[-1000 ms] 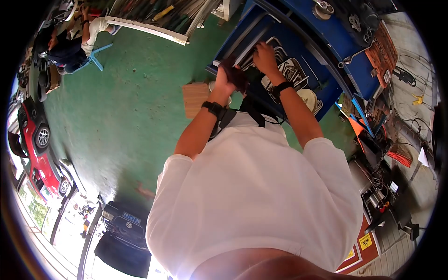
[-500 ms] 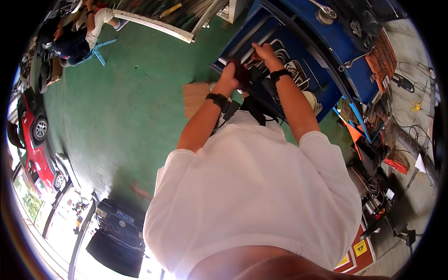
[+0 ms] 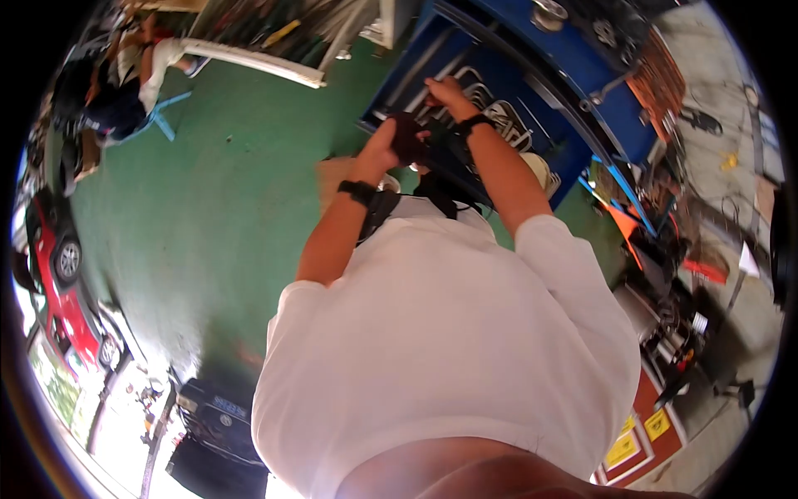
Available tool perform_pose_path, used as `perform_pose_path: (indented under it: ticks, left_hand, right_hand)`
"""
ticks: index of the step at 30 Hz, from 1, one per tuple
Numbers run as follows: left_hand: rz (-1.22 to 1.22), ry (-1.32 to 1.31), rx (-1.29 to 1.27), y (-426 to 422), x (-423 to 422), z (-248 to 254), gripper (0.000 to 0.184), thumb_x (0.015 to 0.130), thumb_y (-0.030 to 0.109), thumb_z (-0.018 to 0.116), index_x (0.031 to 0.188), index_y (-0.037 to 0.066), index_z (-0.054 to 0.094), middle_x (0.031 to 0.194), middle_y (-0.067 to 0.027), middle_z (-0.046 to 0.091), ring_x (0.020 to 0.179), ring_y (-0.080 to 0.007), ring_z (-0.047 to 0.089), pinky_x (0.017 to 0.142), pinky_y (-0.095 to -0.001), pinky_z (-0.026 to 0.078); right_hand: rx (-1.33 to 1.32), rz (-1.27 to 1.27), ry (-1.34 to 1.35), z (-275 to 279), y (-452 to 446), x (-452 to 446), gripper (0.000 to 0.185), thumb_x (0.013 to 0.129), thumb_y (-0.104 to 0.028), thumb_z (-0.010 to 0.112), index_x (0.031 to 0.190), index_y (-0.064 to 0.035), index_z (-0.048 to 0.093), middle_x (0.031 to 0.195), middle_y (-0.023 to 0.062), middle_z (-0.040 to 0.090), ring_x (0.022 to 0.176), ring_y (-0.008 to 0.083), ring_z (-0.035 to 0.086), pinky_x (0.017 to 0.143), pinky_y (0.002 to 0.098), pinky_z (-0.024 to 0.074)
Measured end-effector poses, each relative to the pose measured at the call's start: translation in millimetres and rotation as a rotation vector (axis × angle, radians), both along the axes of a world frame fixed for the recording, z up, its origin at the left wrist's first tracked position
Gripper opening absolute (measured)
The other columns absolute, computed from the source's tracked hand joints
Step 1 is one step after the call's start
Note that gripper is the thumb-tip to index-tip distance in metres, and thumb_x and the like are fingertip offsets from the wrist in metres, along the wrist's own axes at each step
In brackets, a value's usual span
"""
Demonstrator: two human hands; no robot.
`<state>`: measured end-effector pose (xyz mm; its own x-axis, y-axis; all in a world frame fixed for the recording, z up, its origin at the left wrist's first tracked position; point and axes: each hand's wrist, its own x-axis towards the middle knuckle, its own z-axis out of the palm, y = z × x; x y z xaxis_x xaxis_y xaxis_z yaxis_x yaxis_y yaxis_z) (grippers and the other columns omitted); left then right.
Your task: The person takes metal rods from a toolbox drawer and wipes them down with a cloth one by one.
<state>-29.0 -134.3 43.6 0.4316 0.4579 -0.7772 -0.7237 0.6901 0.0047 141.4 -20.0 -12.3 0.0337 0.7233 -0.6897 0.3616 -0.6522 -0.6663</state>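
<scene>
My left hand (image 3: 380, 148) is closed on a bunched dark maroon cloth (image 3: 408, 140) at the near edge of a blue tool drawer (image 3: 544, 125). Over that open drawer my right hand (image 3: 450, 95) has its fingers curled; anything in them is too small or hidden to make out. Bent metal rods that look like hex keys (image 3: 507, 122) lie in the drawer beside my right wrist. Long metal bars (image 3: 428, 66) lie along its far left side. A round pale object (image 3: 539, 169) sits at the near right end of the drawer.
The blue cabinet top (image 3: 573, 54) carries a ratchet-like tool and a wrench (image 3: 605, 91). A white-edged tray of tools (image 3: 249, 58) stands at upper left, near a seated person (image 3: 120, 108). A red car (image 3: 66, 291) and a dark car (image 3: 218, 424) are to the left.
The view has shifted, moving the surroundings in the picture. My left hand still grips the cloth, which shows more plainly now. My right hand stays over the drawer.
</scene>
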Motion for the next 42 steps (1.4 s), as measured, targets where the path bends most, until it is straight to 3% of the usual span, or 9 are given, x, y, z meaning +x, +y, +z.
perform_pose_path:
  ticks: [3,5,22,27,28,31,34,36,42]
  left_hand:
    - [-0.072,-0.225,0.056,4.7,-6.6,21.3,0.03,0.099,0.028,0.044,0.115,0.005,0.056,0.11,-0.021,0.062,0.082,-0.0273,0.061,0.072,-0.0379,0.055]
    - [-0.161,0.085,0.2,15.8,-7.0,52.4,0.026,0.097,0.017,0.045,0.115,0.002,0.055,0.102,-0.0194,0.066,0.068,-0.0215,0.061,0.061,-0.0275,0.053]
    - [-0.175,0.496,0.721,23.5,-81.9,47.2,0.045,0.083,0.007,0.053,0.127,0.003,0.045,0.102,-0.0164,0.065,0.071,-0.0196,0.063,0.062,-0.0319,0.055]
    - [0.017,0.492,0.933,21.0,-123.3,43.0,0.056,0.084,0.024,0.069,0.13,0.003,0.044,0.113,-0.0156,0.063,0.089,-0.0216,0.065,0.07,-0.0315,0.057]
    - [0.025,0.5,0.931,16.3,-126.3,43.9,0.056,0.084,0.024,0.069,0.13,0.003,0.044,0.113,-0.0156,0.063,0.089,-0.0216,0.065,0.07,-0.0315,0.057]
    - [0.103,0.653,0.847,13.9,-124.2,60.1,0.073,0.08,0.053,0.071,0.129,0.006,0.043,0.119,-0.0118,0.059,0.095,-0.0221,0.063,0.077,-0.0355,0.054]
    - [0.142,0.425,0.842,1.9,-130.4,41.7,0.085,0.075,0.059,0.073,0.136,0.009,0.04,0.135,-0.0104,0.05,0.119,-0.0268,0.052,0.1,-0.0452,0.045]
    - [0.14,0.45,1.031,-4.9,-127.5,27.9,0.079,0.083,0.067,0.059,0.136,0.013,0.039,0.134,-0.007,0.051,0.118,-0.0246,0.053,0.097,-0.0491,0.045]
    - [0.016,0.395,0.531,-22.1,-87.7,73.7,0.068,0.094,0.068,0.03,0.141,0.019,0.036,0.131,-0.0052,0.054,0.122,-0.0223,0.052,0.098,-0.0525,0.043]
  right_hand:
    - [-0.01,0.035,-0.032,3.3,0.1,-4.2,0.044,0.092,-0.029,0.06,0.077,0.0113,0.062,0.067,0.0156,0.068,0.056,0.0236,0.069,0.057,0.034,0.0563]
    - [-0.013,-0.004,-0.011,-10.5,4.7,-7.2,0.044,0.092,-0.03,0.059,0.077,0.0112,0.062,0.068,0.0162,0.068,0.057,0.0229,0.069,0.056,0.0338,0.0566]
    - [-0.087,-0.094,-0.259,46.8,3.1,-20.3,0.043,0.082,-0.029,0.077,0.091,0.0113,0.065,0.094,0.0233,0.069,0.061,0.0254,0.071,0.057,0.0307,0.0616]
    - [0.119,0.098,-0.289,60.0,-0.5,4.6,0.052,0.092,-0.038,0.062,0.069,0.0082,0.066,0.065,0.0177,0.067,0.048,0.0231,0.066,0.054,0.0325,0.0591]
    - [0.24,0.344,-0.414,48.3,5.4,21.9,0.054,0.095,-0.037,0.057,0.063,0.0056,0.065,0.062,0.0155,0.066,0.052,0.027,0.066,0.061,0.0345,0.0589]
    - [0.459,0.423,-0.563,55.2,8.7,54.6,0.026,0.09,-0.019,0.061,0.108,-0.0012,0.065,0.091,0.0157,0.069,0.088,0.0333,0.066,0.079,0.0447,0.0556]
    - [0.592,0.777,-0.808,58.3,10.7,68.1,0.045,0.084,-0.008,0.065,0.127,-0.0052,0.053,0.123,0.0172,0.057,0.111,0.0331,0.057,0.086,0.0492,0.0534]
    - [0.54,0.865,-0.841,54.8,11.9,63.6,0.049,0.082,-0.005,0.067,0.128,-0.0056,0.052,0.13,0.0162,0.051,0.117,0.034,0.053,0.09,0.05,0.0518]
    - [0.397,0.932,-0.903,50.1,14.6,57.6,0.057,0.081,-0.005,0.067,0.134,-0.0083,0.047,0.136,0.014,0.046,0.123,0.035,0.048,0.097,0.0507,0.0488]
